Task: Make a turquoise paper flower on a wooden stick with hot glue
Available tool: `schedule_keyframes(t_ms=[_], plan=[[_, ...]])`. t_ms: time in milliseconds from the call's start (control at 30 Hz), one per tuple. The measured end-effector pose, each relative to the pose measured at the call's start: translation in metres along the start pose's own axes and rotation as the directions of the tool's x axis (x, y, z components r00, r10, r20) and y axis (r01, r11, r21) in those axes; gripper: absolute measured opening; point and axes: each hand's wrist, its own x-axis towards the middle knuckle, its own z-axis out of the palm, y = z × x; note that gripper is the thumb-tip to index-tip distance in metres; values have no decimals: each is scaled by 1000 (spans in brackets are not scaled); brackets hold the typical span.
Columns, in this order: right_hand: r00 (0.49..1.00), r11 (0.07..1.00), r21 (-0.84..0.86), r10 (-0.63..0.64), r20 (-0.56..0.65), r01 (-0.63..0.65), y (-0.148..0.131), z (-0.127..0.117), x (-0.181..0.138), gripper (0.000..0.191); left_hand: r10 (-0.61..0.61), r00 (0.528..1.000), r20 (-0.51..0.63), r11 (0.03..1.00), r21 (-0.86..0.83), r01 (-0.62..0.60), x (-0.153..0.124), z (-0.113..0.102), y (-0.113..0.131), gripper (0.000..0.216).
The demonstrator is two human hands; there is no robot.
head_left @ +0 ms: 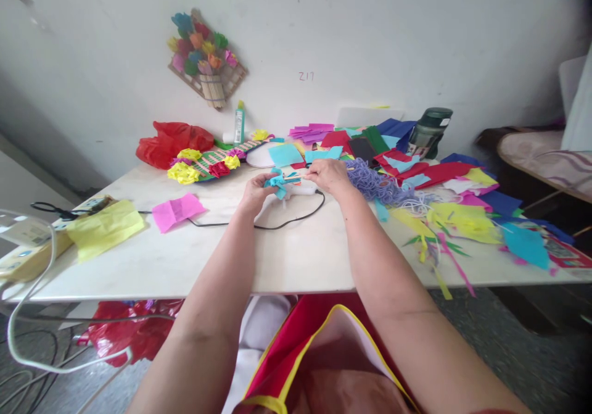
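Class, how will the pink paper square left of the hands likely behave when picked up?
The pink paper square probably bends easily, since it looks thin and creased. It is likely light, showing little thickness. It should lift freely, as the black cable seems to pass beneath it.

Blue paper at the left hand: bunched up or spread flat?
Bunched up: the blue paper at the left hand shows crumpled folds and ends jutting different ways, not one smooth sheet.
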Motion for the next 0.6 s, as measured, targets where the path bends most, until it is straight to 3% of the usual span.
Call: schedule_keyframes(t_ms=[600], plan=[[995,997,65,-29,-98,36,14,14,4,14,-16,1000,5,1000,-17,16,1,-2,1,45]])
